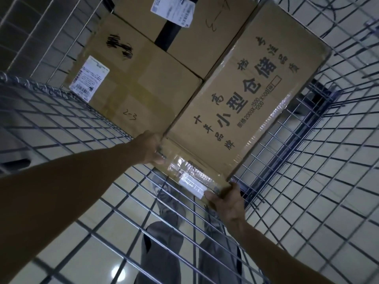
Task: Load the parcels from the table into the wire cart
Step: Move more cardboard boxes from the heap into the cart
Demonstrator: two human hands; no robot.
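Both forearms reach over mesh wall of wire cart (61, 119). Left hand (150, 147) grips near left corner of long printed box (246, 95), fingers curled over edge. Right hand (227, 200) holds near right corner, thumb on taped end. Long box inside cart, flush against labelled box (133, 78) and black-taped box (194, 37). Trousers (160, 253) visible through mesh.

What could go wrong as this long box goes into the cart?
Left hand grips the long box at a corner, close to the 2-3 box and the cart rim: fingers may get pinched. Right hand holds only the other corner; the tape there looks slick, so it could slip.
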